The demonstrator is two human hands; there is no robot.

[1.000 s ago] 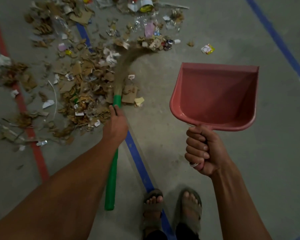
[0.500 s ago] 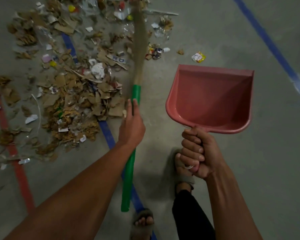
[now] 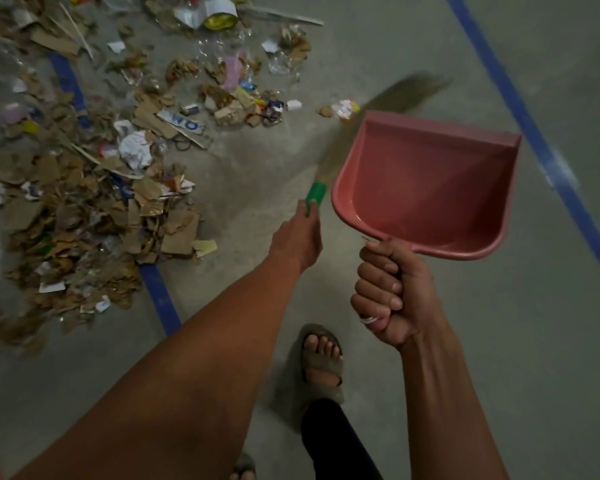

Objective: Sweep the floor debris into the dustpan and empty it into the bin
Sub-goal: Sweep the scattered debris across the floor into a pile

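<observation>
Left hand (image 3: pixel 297 237) grips the green handle of the broom (image 3: pixel 316 194), its blurred bristles reaching behind the dustpan (image 3: pixel 426 188); right hand (image 3: pixel 387 289) is clenched round the handle of that pink dustpan, held above the floor (image 3: pixel 499 341). Debris (image 3: pixel 94 209), mostly torn cardboard and paper, lies left of the broom across a blue floor line (image 3: pixel 160 296). One white strip (image 3: pixel 182 125) reads "WO"; other print is too small to read.

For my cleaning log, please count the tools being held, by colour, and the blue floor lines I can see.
Pink tools: 1, the dustpan in the right hand
Green tools: 1, the broom in the left hand
Blue lines: 2
Total: 4
</observation>
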